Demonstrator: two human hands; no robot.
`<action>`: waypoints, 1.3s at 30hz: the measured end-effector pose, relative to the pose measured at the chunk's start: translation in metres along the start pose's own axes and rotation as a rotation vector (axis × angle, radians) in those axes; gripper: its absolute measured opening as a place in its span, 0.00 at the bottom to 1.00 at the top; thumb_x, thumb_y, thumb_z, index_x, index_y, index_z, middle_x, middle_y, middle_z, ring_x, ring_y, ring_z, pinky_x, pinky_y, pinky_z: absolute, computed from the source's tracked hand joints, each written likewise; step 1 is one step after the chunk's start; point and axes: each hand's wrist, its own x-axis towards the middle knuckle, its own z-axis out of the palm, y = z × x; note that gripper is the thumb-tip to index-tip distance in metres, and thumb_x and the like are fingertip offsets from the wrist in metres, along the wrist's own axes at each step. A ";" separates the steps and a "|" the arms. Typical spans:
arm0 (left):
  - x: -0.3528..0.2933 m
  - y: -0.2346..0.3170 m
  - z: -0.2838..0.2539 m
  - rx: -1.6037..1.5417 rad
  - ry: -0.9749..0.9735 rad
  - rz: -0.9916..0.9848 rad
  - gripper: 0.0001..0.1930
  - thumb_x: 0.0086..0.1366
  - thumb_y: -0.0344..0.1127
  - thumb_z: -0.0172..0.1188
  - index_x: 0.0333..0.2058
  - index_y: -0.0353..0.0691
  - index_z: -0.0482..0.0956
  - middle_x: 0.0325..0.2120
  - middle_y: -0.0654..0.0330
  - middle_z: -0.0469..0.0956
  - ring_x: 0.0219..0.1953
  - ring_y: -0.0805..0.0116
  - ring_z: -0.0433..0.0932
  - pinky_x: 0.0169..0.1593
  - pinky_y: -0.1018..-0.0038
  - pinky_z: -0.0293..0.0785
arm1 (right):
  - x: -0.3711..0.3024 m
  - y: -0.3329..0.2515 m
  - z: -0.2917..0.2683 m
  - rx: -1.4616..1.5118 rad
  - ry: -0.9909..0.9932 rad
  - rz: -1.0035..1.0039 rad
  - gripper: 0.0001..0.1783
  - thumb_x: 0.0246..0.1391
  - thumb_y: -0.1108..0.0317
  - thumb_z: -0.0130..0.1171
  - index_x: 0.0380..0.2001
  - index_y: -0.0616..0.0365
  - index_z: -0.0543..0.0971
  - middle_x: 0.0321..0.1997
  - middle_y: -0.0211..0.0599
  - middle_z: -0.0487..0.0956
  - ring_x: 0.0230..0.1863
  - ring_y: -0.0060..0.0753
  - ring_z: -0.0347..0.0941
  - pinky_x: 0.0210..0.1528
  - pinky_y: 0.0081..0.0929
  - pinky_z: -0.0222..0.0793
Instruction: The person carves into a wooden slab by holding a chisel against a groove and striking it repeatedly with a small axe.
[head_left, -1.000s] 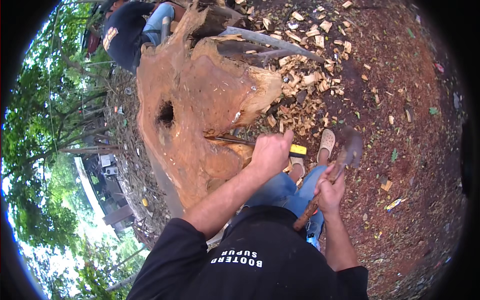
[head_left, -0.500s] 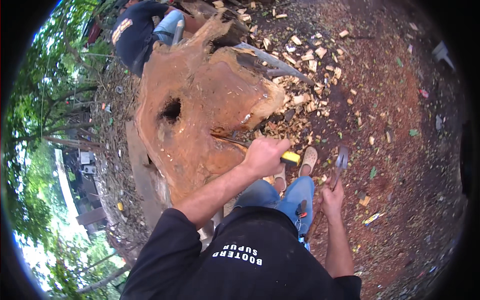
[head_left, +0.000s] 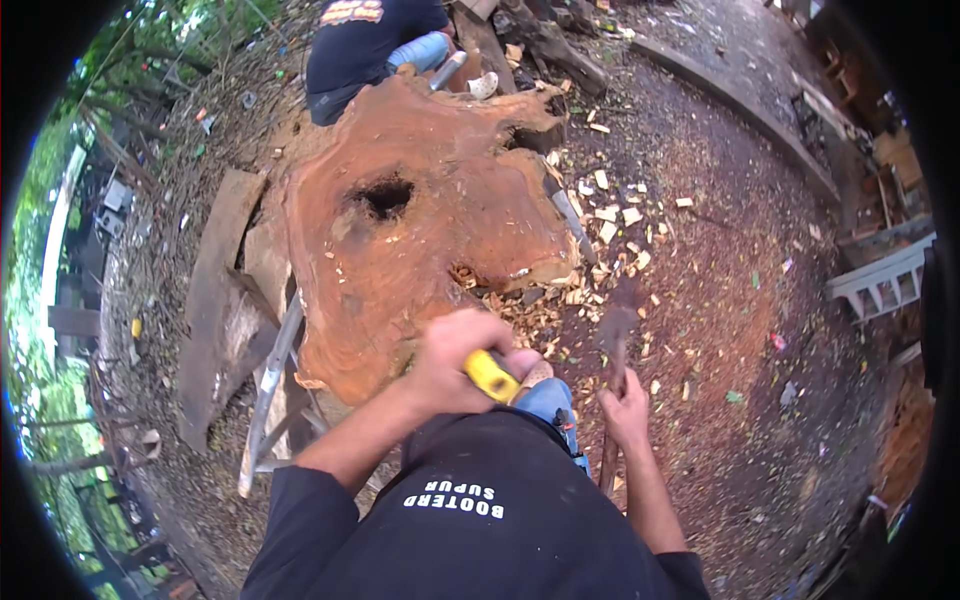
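- The yellow handle point(head_left: 491, 376) lies inside the curled fingers of the left hand point(head_left: 450, 352), just below the frame's centre, its end poking out toward the lower right.
- The hammer point(head_left: 617, 352) runs through the right hand point(head_left: 627, 412), right of centre, its head above the fingers and its shaft below.
- The wood slab point(head_left: 440, 235) fills the upper middle, just beyond the left hand: reddish-brown, broad, flat-faced, irregular in outline, with a dark ragged hole point(head_left: 387, 197).
- Pale, blocky wood chips point(head_left: 608, 230) litter the dirt right of it.
- The hammer's shaft is brown and slim; its head is blurred.
- Left fingers: closed around the yellow handle.
- Right fingers: wrapped around the hammer's shaft.
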 end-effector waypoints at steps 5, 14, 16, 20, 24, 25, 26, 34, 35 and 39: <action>-0.033 -0.009 -0.058 0.089 0.334 -0.309 0.14 0.60 0.33 0.72 0.24 0.40 0.74 0.17 0.66 0.72 0.20 0.80 0.70 0.24 0.78 0.65 | 0.081 -0.091 0.022 -0.255 -0.139 -0.313 0.22 0.48 0.65 0.58 0.46 0.66 0.76 0.28 0.55 0.79 0.30 0.56 0.78 0.36 0.42 0.74; -0.058 -0.054 -0.112 0.421 0.234 -0.592 0.15 0.58 0.38 0.72 0.33 0.37 0.74 0.27 0.51 0.81 0.33 0.46 0.81 0.36 0.60 0.76 | 0.096 -0.156 0.061 0.303 -0.777 0.201 0.28 0.58 0.65 0.57 0.59 0.62 0.65 0.26 0.30 0.76 0.18 0.22 0.72 0.19 0.25 0.70; -0.067 -0.076 -0.119 0.504 0.157 -0.696 0.19 0.57 0.43 0.73 0.37 0.38 0.75 0.30 0.50 0.82 0.36 0.48 0.82 0.40 0.60 0.76 | 0.082 -0.141 0.063 -0.039 -0.705 0.131 0.19 0.61 0.63 0.56 0.52 0.60 0.69 0.25 0.31 0.76 0.19 0.22 0.72 0.20 0.27 0.70; -0.076 -0.110 -0.119 0.721 -0.210 -1.026 0.33 0.54 0.53 0.74 0.50 0.38 0.74 0.43 0.46 0.81 0.49 0.48 0.80 0.51 0.56 0.76 | 0.053 -0.143 0.063 -0.174 -0.521 -0.060 0.16 0.63 0.61 0.57 0.47 0.61 0.72 0.25 0.40 0.78 0.22 0.32 0.74 0.26 0.34 0.71; -0.080 -0.119 -0.114 0.666 -0.383 -1.109 0.39 0.52 0.55 0.75 0.54 0.37 0.72 0.50 0.43 0.77 0.52 0.46 0.79 0.54 0.56 0.76 | 0.037 -0.154 0.068 -0.194 -0.415 -0.248 0.18 0.64 0.58 0.57 0.45 0.63 0.72 0.24 0.50 0.78 0.25 0.47 0.78 0.32 0.43 0.72; -0.076 -0.114 -0.111 0.667 -0.393 -1.118 0.39 0.52 0.55 0.75 0.54 0.37 0.72 0.51 0.42 0.76 0.52 0.45 0.79 0.54 0.56 0.76 | 0.035 -0.154 0.071 -0.207 -0.389 -0.300 0.18 0.65 0.58 0.57 0.46 0.63 0.72 0.23 0.50 0.78 0.26 0.49 0.78 0.33 0.43 0.72; -0.074 -0.111 -0.108 0.669 -0.400 -1.128 0.39 0.52 0.55 0.75 0.55 0.37 0.72 0.52 0.40 0.74 0.52 0.44 0.79 0.54 0.55 0.76 | 0.042 -0.143 0.078 -0.250 -0.396 -0.352 0.18 0.64 0.58 0.57 0.44 0.63 0.71 0.23 0.52 0.78 0.27 0.54 0.79 0.33 0.46 0.71; -0.083 -0.117 -0.092 0.678 -0.310 -1.116 0.41 0.50 0.53 0.76 0.55 0.34 0.69 0.60 0.25 0.63 0.51 0.39 0.79 0.55 0.57 0.78 | 0.062 -0.139 0.071 -0.322 -0.482 -0.322 0.22 0.66 0.54 0.54 0.43 0.67 0.71 0.26 0.55 0.79 0.28 0.57 0.78 0.34 0.49 0.71; -0.084 -0.117 -0.090 0.686 -0.292 -1.146 0.43 0.49 0.52 0.77 0.57 0.34 0.68 0.62 0.22 0.60 0.52 0.38 0.79 0.56 0.57 0.77 | 0.062 -0.147 0.066 -0.322 -0.498 -0.336 0.22 0.66 0.54 0.54 0.43 0.67 0.71 0.26 0.55 0.79 0.28 0.57 0.78 0.34 0.49 0.71; -0.083 -0.114 -0.082 0.694 -0.227 -1.213 0.45 0.48 0.51 0.78 0.58 0.35 0.66 0.64 0.22 0.55 0.54 0.37 0.78 0.57 0.57 0.77 | 0.054 -0.152 0.060 -0.097 -0.507 -0.428 0.24 0.66 0.52 0.54 0.45 0.67 0.72 0.24 0.54 0.79 0.28 0.58 0.79 0.33 0.50 0.71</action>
